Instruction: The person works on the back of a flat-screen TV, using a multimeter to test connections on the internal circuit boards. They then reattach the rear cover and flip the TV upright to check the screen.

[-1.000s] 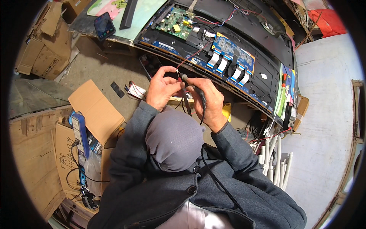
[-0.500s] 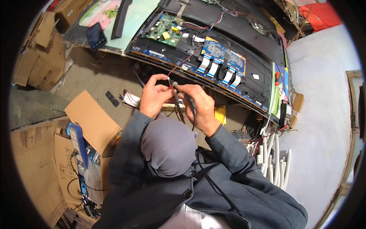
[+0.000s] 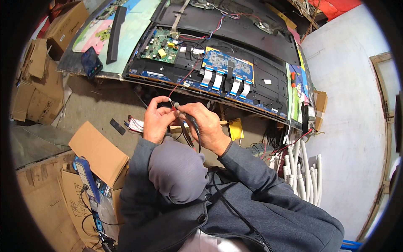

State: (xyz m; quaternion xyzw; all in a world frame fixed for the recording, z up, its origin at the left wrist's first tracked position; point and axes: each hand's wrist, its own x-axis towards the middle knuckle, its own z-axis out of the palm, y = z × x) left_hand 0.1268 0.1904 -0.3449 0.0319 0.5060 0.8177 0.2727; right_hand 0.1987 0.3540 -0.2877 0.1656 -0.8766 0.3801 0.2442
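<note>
In front of the opened flat TV panel (image 3: 168,80), both my hands are held close together. My left hand (image 3: 156,124) is closed, pinching a small white connector (image 3: 170,100) at the end of a thin red wire (image 3: 184,80) that runs up to the panel. My right hand (image 3: 206,125) is closed around test probes (image 3: 194,122), with dark leads hanging below the fingers. The probe tips meet close to the connector; whether they touch its contacts is too small to tell. On the panel lie a green circuit board (image 3: 159,44) and a blue board (image 3: 228,63) with white ribbon cables.
A phone (image 3: 91,63) and a dark strip (image 3: 116,35) lie on the table's left. A red-handled screwdriver (image 3: 293,80) and a meter-like device (image 3: 310,113) are at its right. Cardboard boxes (image 3: 98,147) stand left; white pipes (image 3: 310,180) stand right by the wall (image 3: 340,105).
The view has shifted, so the panel and hands appear further left, the hands also a little lower. My hands keep the same grip on the connector and probes.
</note>
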